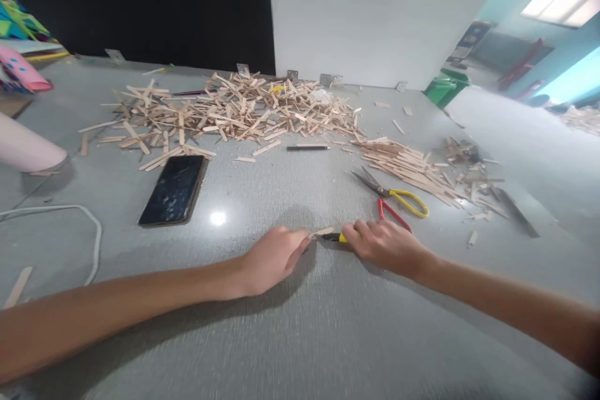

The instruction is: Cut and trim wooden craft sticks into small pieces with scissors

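The left hand (276, 256) rests on the bench (300, 337), fingers curled, pinching one end of a short stick (323, 232) against the surface. The right hand (382, 244) faces it from 3 o'clock, closed around a cutter (336, 237) with a yellow and black body whose tip meets the stick. The stick lies between the two hands, at the middle of the bench.

Just beyond the right hand, at 1 o'clock, lie scissors (394, 195) with yellow and red handles, blades shut. A phone (174, 189) lies face up at 10 o'clock of the left hand. A pen (308, 147) lies at 12 o'clock, before a wide heap of sticks (234, 109). A smaller pile (407, 162) lies at 1 o'clock. A white cable (70, 212) loops at 9 o'clock.
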Demonstrator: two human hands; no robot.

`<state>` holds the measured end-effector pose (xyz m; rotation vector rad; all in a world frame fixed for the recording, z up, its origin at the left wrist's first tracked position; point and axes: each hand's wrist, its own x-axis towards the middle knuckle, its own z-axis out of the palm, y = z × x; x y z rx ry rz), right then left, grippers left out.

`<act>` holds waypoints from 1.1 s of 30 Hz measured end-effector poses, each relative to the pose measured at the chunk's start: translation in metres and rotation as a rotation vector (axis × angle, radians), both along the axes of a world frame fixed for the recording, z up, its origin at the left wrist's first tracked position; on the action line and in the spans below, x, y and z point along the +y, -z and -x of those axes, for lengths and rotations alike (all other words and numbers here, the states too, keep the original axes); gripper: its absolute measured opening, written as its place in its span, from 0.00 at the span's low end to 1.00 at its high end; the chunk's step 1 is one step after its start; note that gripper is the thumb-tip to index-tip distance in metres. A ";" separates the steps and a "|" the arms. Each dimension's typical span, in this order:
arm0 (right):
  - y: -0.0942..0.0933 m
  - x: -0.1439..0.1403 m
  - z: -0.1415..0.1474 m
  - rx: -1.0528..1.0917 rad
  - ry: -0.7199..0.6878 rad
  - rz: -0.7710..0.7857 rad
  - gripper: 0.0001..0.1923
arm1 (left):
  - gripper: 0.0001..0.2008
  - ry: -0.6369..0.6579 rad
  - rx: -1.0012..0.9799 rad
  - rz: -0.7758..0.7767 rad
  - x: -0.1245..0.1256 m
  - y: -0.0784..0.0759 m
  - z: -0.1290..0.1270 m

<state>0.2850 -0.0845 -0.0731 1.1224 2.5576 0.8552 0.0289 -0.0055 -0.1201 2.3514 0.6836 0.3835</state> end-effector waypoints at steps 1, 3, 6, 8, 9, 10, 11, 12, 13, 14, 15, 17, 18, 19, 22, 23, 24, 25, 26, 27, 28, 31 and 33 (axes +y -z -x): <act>-0.001 -0.003 0.003 -0.004 0.024 -0.012 0.11 | 0.18 -0.003 -0.002 -0.005 0.000 0.001 0.000; -0.004 -0.009 0.008 -0.012 0.086 -0.037 0.12 | 0.18 -0.005 -0.006 -0.017 0.000 0.002 0.000; -0.003 -0.006 0.006 -0.003 0.082 -0.016 0.13 | 0.19 -0.003 -0.007 -0.025 -0.001 0.002 0.000; 0.000 0.003 -0.001 0.009 0.025 0.036 0.12 | 0.19 -0.003 -0.005 -0.026 -0.002 0.000 0.000; 0.001 0.006 -0.003 0.011 0.008 0.055 0.12 | 0.19 -0.004 -0.004 -0.028 -0.002 0.000 0.000; 0.001 0.007 -0.003 0.010 0.003 0.063 0.12 | 0.19 -0.005 -0.003 -0.030 -0.002 -0.001 0.001; 0.000 0.005 -0.001 0.005 0.014 0.057 0.12 | 0.19 -0.007 -0.002 -0.030 -0.002 -0.002 0.000; -0.002 0.001 0.004 -0.001 0.039 0.039 0.12 | 0.19 -0.008 0.000 -0.030 -0.002 -0.002 0.000; -0.005 -0.004 0.009 -0.011 0.078 0.010 0.13 | 0.18 -0.009 0.001 -0.030 -0.002 -0.002 0.000; -0.007 -0.009 0.014 -0.024 0.117 -0.011 0.12 | 0.18 -0.008 0.003 -0.028 -0.002 -0.002 0.000; -0.009 -0.012 0.016 -0.031 0.135 -0.019 0.13 | 0.18 -0.010 0.004 -0.025 -0.002 -0.001 0.000; -0.010 -0.008 0.014 -0.034 0.099 0.002 0.14 | 0.19 -0.018 0.004 -0.019 -0.002 -0.001 -0.001; -0.009 -0.002 0.009 -0.033 0.066 0.023 0.13 | 0.19 -0.023 0.004 -0.016 -0.001 -0.001 -0.002; -0.008 0.005 0.004 -0.036 0.036 0.051 0.12 | 0.19 -0.026 0.004 -0.013 -0.001 -0.001 -0.002; -0.003 0.019 -0.006 -0.043 -0.017 0.095 0.10 | 0.20 -0.021 0.002 -0.006 -0.001 -0.002 -0.002; -0.003 0.017 -0.004 -0.048 -0.004 0.085 0.09 | 0.20 -0.018 -0.001 -0.004 -0.001 -0.002 -0.002; -0.003 0.012 0.002 -0.054 0.029 0.061 0.10 | 0.20 -0.015 -0.003 -0.003 -0.001 -0.001 -0.002; -0.004 0.005 0.009 -0.062 0.073 0.027 0.11 | 0.19 -0.012 -0.004 -0.003 -0.001 -0.001 -0.002; -0.006 -0.003 0.017 -0.068 0.121 -0.005 0.12 | 0.19 -0.012 -0.004 -0.003 0.000 -0.001 -0.002; -0.008 -0.011 0.025 -0.072 0.152 -0.027 0.13 | 0.19 -0.013 -0.003 -0.003 0.000 -0.001 -0.001; -0.010 -0.017 0.030 -0.071 0.152 -0.031 0.15 | 0.19 -0.016 -0.002 -0.002 0.000 -0.001 -0.001; -0.013 -0.021 0.031 -0.054 0.126 -0.037 0.16 | 0.20 -0.020 0.003 0.003 0.000 -0.003 -0.001; -0.010 -0.013 0.018 -0.036 0.093 -0.031 0.15 | 0.20 -0.017 0.010 0.004 0.000 -0.005 -0.002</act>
